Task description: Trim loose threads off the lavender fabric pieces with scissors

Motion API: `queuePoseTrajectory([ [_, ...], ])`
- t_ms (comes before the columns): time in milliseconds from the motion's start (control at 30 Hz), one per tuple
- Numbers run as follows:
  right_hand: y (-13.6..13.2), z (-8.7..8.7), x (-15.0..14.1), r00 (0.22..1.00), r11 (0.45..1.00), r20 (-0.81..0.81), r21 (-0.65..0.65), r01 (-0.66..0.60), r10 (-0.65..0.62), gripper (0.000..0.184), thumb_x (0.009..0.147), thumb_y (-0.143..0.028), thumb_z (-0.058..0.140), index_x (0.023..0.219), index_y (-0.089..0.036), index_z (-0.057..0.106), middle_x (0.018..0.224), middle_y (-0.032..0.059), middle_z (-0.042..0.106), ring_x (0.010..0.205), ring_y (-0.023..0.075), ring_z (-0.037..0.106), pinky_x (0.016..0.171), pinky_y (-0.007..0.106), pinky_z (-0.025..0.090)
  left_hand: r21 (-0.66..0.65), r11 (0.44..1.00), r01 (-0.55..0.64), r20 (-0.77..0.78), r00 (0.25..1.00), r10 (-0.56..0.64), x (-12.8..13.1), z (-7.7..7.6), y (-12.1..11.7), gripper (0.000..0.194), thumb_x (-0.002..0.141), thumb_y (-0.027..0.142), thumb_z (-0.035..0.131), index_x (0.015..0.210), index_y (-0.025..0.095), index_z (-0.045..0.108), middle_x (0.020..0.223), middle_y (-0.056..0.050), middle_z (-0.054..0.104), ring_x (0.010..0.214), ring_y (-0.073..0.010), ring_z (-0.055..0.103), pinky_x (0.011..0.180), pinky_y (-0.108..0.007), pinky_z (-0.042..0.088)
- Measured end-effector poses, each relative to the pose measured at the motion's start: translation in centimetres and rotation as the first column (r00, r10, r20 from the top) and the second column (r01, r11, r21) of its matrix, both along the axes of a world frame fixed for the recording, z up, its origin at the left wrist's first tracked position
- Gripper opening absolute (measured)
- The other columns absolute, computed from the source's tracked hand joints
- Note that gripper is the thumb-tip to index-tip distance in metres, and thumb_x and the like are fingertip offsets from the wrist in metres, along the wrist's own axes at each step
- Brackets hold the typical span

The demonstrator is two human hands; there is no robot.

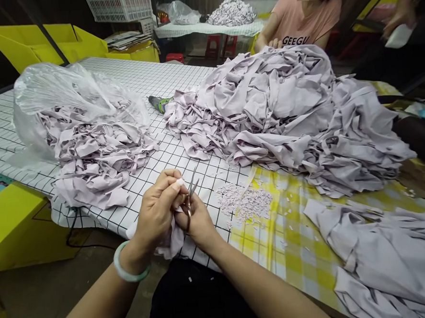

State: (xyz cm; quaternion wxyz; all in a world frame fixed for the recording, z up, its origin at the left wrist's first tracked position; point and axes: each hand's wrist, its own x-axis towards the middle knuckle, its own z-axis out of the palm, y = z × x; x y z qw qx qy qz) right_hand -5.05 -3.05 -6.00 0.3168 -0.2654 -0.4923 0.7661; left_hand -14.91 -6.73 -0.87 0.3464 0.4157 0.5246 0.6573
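The person's left hand (158, 212) is pinching a small piece of lilac fabric (170, 240) near the front edge of the counter (183, 153), its fingers closed on the cloth, which is hanging down between both wrists. The right hand (198, 222) is gripping a small pair of scissors (190, 195), fingers wrapped around the handles while the blades are pointing upward, slightly parted. The blade tips are sitting just beside the left fingertips (178, 184), so a slip or a hurried snip is likely to nick them. Tiny trimmings (244, 202) are lying on the counter near the hands. A big heap of fabric (289, 116) is spreading behind them, and a plastic bag of strips (84, 133) is lying to the left. Another person in a pink shirt (303, 21) is sitting across the counter.
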Motion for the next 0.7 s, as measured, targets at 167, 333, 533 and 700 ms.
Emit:
queuePoseTrajectory([
  [167,2.3,1.3,7.9,0.870,0.813,0.463,0.565,-0.140,-0.172,0.041,0.078,-0.054,0.075,0.098,-0.023,0.057,0.100,0.0055,0.062,0.098,0.0257,0.057,0.089,0.043,0.047,-0.013,0.999,0.050,-0.120,0.991,-0.051,1.7,-2.0,0.3,0.025,0.100,0.027,0.054,0.083,0.019,0.070,0.099,-0.008,0.053,0.093,-0.0184,0.052,0.064,-0.027,0.042],
  [333,2.5,1.3,13.2,0.752,0.623,0.534,0.752,-0.215,-0.385,0.046,0.077,-0.065,0.073,0.086,-0.022,0.062,0.087,0.0061,0.066,0.092,0.0271,0.055,0.083,0.042,0.042,-0.012,0.981,0.193,-0.158,0.968,-0.192,5.4,-3.5,0.4,0.027,0.103,0.025,0.047,0.086,0.021,0.067,0.109,-0.007,0.049,0.107,-0.0212,0.050,0.085,-0.035,0.045],
  [533,1.5,0.1,15.6,0.725,0.613,0.524,0.770,-0.178,-0.447,0.052,0.078,-0.068,0.071,0.065,-0.020,0.057,0.068,0.0022,0.060,0.074,0.0196,0.053,0.074,0.036,0.038,0.005,0.954,0.298,-0.209,0.934,-0.291,7.6,-4.9,0.9,0.028,0.105,0.025,0.042,0.082,0.019,0.057,0.103,-0.007,0.047,0.104,-0.0213,0.046,0.091,-0.036,0.042],
  [700,1.3,-0.1,16.5,0.727,0.614,0.521,0.770,-0.174,-0.447,0.053,0.080,-0.066,0.072,0.061,-0.020,0.052,0.061,0.0000,0.057,0.069,0.0176,0.051,0.075,0.035,0.036,0.021,0.936,0.353,-0.235,0.911,-0.338,8.2,-5.5,1.1,0.027,0.106,0.025,0.040,0.084,0.019,0.055,0.105,-0.007,0.045,0.106,-0.0212,0.044,0.092,-0.036,0.041],
])
